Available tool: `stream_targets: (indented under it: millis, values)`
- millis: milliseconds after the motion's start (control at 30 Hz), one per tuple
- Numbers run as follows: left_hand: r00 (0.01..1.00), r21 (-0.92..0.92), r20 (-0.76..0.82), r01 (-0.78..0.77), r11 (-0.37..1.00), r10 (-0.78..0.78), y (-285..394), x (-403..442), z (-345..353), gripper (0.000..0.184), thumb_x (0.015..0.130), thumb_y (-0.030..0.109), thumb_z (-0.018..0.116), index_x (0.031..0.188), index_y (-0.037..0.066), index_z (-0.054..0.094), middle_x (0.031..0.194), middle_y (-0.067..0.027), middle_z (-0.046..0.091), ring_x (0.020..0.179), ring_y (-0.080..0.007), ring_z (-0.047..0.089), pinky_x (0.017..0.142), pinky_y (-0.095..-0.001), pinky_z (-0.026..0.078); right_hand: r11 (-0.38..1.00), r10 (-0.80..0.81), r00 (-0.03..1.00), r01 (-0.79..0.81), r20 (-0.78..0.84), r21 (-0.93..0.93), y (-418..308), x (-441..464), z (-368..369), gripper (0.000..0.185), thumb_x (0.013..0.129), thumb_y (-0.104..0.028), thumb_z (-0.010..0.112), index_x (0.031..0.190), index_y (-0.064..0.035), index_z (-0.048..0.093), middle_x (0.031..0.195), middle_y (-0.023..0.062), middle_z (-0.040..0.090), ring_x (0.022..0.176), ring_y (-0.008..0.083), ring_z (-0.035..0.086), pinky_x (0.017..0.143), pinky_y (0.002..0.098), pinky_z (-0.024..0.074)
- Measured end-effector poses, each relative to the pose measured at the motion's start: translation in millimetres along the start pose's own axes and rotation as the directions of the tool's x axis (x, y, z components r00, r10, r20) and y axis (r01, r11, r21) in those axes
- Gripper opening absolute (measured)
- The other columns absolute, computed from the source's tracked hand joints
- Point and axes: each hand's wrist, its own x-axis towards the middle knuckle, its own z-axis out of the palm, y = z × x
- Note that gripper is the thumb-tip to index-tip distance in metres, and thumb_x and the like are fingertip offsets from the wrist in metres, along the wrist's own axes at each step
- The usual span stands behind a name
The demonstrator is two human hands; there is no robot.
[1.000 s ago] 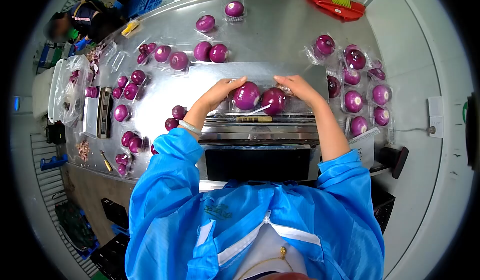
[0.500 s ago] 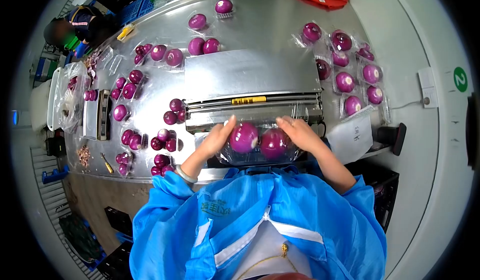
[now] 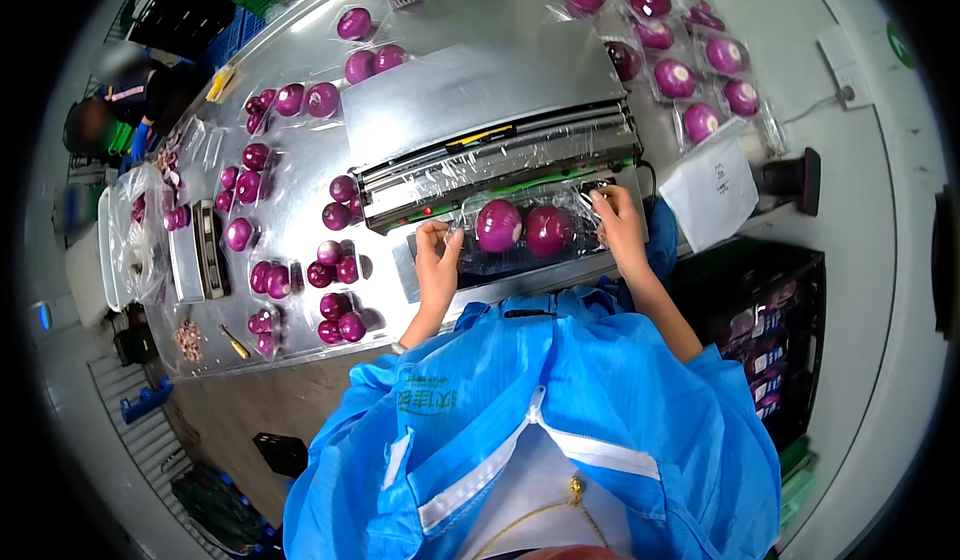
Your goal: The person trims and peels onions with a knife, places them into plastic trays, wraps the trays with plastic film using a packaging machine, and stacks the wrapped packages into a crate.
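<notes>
Two large red onions (image 3: 547, 231) sit side by side in a clear plastic tray (image 3: 525, 262) close to my body. At the tray's left end, my left hand (image 3: 437, 250) has its fingers closed on clear plastic film. My right hand (image 3: 617, 222) pinches film at the right end, thumb against fingers. Just beyond the tray stands a film-wrapping machine (image 3: 480, 100) with a flat metal top. Film (image 3: 500, 175) lies shiny across its front bar. The exact film edges under my fingertips are hard to make out.
Several trays of red onions stand on the metal table at left, including small ones (image 3: 340, 272), and wrapped onions (image 3: 675, 78) at right. A white paper sheet (image 3: 712, 185) hangs at the right edge. A knife (image 3: 235, 343) lies front left. A co-worker (image 3: 135, 95) is at far left.
My hands have moved from the onions' upper sides out to the tray's ends, with film in the fingers. The tray is lower against the machine's front. The view has turned and shifted.
</notes>
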Motion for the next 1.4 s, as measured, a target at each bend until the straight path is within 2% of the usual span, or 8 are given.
stream_targets:
  millis: [333,567,733,800,1000,1133,1233,1400]
  values:
    - [0.995,0.266,0.081,-0.072,0.961,0.052,6,13,-21,0.014,0.096,0.005,0.061,0.102,0.006,0.049,0.067,-0.0044,0.052,0.056,-0.0138,0.046,0.053,-0.0293,0.038,0.978,-0.113,0.935,0.164,-0.336,0.126,25,-91,-40,0.015,0.098,-0.008,0.057,0.112,-0.0030,0.055,0.063,-0.0048,0.046,0.055,0.0019,0.037,0.050,0.0227,0.0292]
    - [0.691,0.612,0.616,-0.722,0.323,0.378,-9,23,45,0.045,0.082,0.009,0.061,0.126,0.016,0.057,0.090,-0.0067,0.063,0.069,-0.0266,0.066,0.062,-0.0408,0.054,0.985,-0.139,0.798,0.052,-0.586,-0.163,135,-90,25,0.022,0.101,-0.022,0.053,0.111,-0.0025,0.056,0.076,0.0039,0.061,0.068,0.0166,0.060,0.064,0.0310,0.0480]
    - [0.718,0.069,0.676,-0.286,0.956,0.166,9,13,78,0.036,0.092,0.010,0.057,0.127,0.012,0.055,0.089,-0.0047,0.060,0.081,-0.0178,0.062,0.074,-0.0307,0.052,0.315,-0.018,0.988,-0.141,0.155,0.939,198,-112,56,0.039,0.103,-0.032,0.044,0.126,-0.0029,0.056,0.120,0.0135,0.063,0.104,0.0209,0.064,0.087,0.0332,0.0544]
    - [0.614,-0.292,0.789,0.343,0.893,0.023,42,-7,75,0.034,0.094,0.005,0.057,0.127,0.008,0.052,0.085,0.0008,0.053,0.084,-0.0092,0.055,0.077,-0.0255,0.048,0.192,-0.196,0.860,-0.437,0.471,0.878,214,-139,52,0.041,0.102,-0.031,0.046,0.129,-0.0021,0.056,0.123,0.0143,0.063,0.106,0.0214,0.065,0.090,0.0329,0.0544]
    - [0.173,-0.430,0.902,0.432,0.793,0.396,121,-51,71,0.040,0.098,0.024,0.063,0.128,0.005,0.046,0.098,-0.0091,0.061,0.087,-0.0160,0.061,0.081,-0.0297,0.049,0.738,-0.073,0.736,-0.415,0.674,0.533,99,-173,22,0.031,0.095,-0.025,0.058,0.113,-0.0010,0.065,0.103,0.0125,0.068,0.089,0.0231,0.068,0.080,0.0320,0.0543]
    - [-0.025,-0.062,0.994,0.661,0.748,0.105,163,-90,85,0.049,0.096,0.028,0.062,0.136,0.005,0.044,0.114,-0.0140,0.062,0.101,-0.0231,0.063,0.089,-0.0353,0.050,0.739,0.223,0.886,0.118,0.406,-0.664,3,-168,-22,0.025,0.090,-0.021,0.066,0.102,-0.0004,0.071,0.089,0.0112,0.071,0.078,0.0242,0.070,0.074,0.0314,0.0542]
    - [-0.141,0.050,0.989,0.537,0.842,0.032,163,-107,108,0.049,0.095,0.023,0.061,0.137,0.005,0.044,0.117,-0.0137,0.061,0.104,-0.0232,0.062,0.092,-0.0355,0.050,0.965,-0.062,0.998,0.053,-0.029,-0.259,-50,-208,-97,0.034,0.092,-0.027,0.065,0.112,0.0003,0.068,0.099,0.0165,0.070,0.089,0.0302,0.069,0.080,0.0348,0.0538]
    - [-0.163,0.084,0.986,0.348,0.934,-0.028,152,-127,158,0.049,0.093,0.016,0.059,0.138,0.005,0.044,0.123,-0.0131,0.058,0.109,-0.0235,0.060,0.095,-0.0359,0.048,0.726,-0.533,0.828,0.553,0.174,-0.410,-105,-263,-102,0.042,0.099,-0.036,0.055,0.126,-0.0043,0.059,0.118,0.0177,0.064,0.105,0.0315,0.065,0.090,0.0388,0.0510]
